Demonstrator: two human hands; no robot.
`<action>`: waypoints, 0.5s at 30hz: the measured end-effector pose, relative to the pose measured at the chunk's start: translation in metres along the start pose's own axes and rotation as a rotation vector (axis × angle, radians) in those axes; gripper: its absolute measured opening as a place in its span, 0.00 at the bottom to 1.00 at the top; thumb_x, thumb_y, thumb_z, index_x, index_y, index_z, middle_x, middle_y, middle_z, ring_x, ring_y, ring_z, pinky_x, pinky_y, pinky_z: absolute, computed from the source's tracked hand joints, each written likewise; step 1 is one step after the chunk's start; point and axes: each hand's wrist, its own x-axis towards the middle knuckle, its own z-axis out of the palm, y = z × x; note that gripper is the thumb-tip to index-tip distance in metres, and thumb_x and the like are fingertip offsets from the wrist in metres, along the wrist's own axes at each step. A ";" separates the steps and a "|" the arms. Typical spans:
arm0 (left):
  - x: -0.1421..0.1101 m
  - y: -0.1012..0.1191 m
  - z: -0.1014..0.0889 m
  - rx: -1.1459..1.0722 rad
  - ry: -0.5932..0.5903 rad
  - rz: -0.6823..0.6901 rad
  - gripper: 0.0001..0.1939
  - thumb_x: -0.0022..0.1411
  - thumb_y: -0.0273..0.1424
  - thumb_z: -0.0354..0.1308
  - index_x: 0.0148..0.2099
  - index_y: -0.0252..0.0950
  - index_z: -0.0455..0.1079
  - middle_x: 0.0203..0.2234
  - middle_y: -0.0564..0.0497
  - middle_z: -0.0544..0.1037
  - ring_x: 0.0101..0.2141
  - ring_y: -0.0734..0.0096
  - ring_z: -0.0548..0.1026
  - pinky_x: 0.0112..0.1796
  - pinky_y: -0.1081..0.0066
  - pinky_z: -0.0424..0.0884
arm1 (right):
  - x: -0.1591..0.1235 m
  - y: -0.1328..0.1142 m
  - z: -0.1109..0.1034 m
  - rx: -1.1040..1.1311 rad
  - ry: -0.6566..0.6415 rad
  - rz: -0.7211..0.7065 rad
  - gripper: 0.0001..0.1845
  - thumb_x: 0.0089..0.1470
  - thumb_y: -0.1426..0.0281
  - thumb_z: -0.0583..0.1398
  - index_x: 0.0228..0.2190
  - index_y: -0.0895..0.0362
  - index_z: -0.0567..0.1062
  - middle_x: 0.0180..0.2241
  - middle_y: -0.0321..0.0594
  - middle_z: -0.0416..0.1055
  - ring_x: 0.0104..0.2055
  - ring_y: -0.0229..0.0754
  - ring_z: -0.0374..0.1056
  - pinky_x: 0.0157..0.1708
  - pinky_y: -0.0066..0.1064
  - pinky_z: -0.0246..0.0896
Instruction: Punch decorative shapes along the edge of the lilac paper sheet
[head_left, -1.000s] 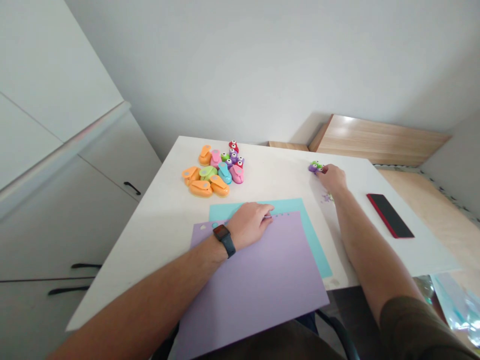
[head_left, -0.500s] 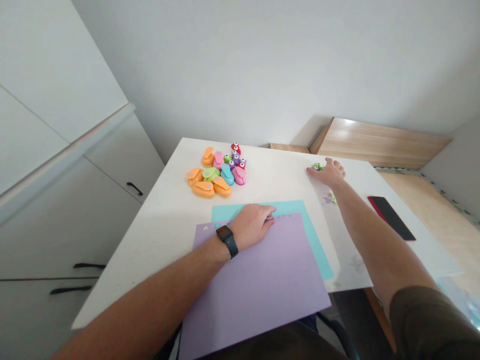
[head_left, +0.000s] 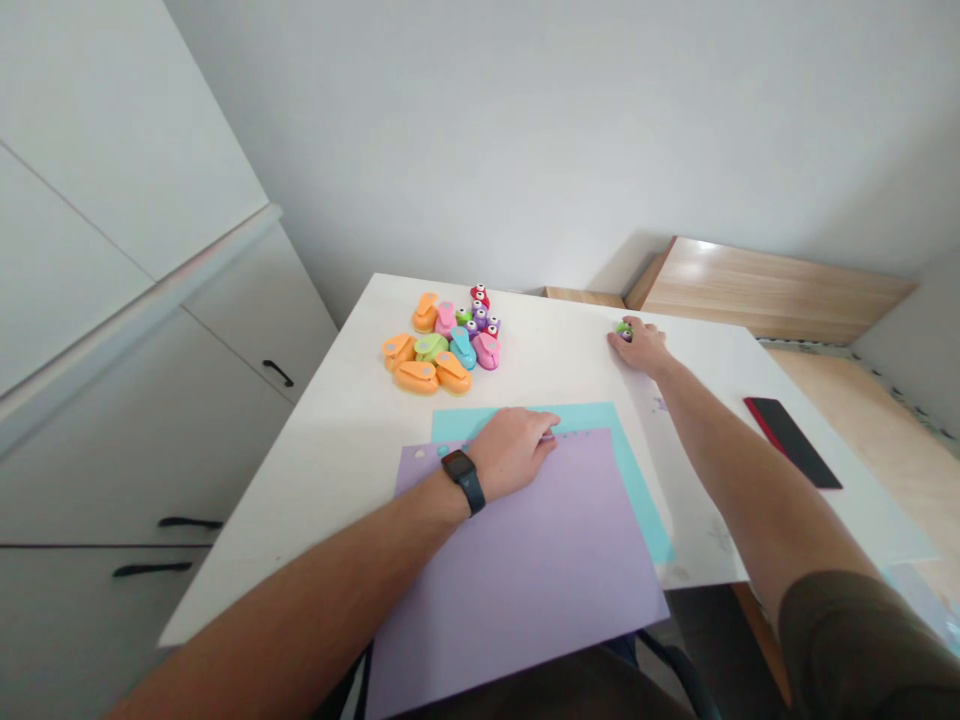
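My left hand (head_left: pixel 516 450), with a dark watch on the wrist, lies palm down on the top edge of a lilac sheet of paper (head_left: pixel 517 570), its fingers curled loosely and pressing the sheet. A turquoise sheet (head_left: pixel 592 420) sticks out from under the lilac one. My right hand (head_left: pixel 639 347) is stretched out far across the white table (head_left: pixel 330 450), its fingers closed around a small green and purple craft punch (head_left: pixel 623 329), which is mostly hidden by the fingers.
A heap of several coloured craft punches (head_left: pixel 446 340) lies at the table's far left. A dark phone with a red edge (head_left: pixel 793 456) lies at the right. Small paper cut-outs (head_left: pixel 660 405) are scattered near my right forearm. White cabinets stand at left, a wooden board behind.
My right hand went from gripping the small punch to spreading over it, then slid a little left and closed on it again. The left hand stayed on the lilac sheet.
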 end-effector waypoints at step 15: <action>-0.001 0.001 -0.001 -0.021 -0.014 0.008 0.13 0.69 0.31 0.56 0.53 0.36 0.75 0.42 0.45 0.84 0.44 0.56 0.80 0.47 0.59 0.73 | 0.003 0.015 0.002 -0.036 0.024 0.061 0.41 0.59 0.43 0.55 0.61 0.60 0.65 0.56 0.62 0.69 0.62 0.62 0.61 0.62 0.51 0.49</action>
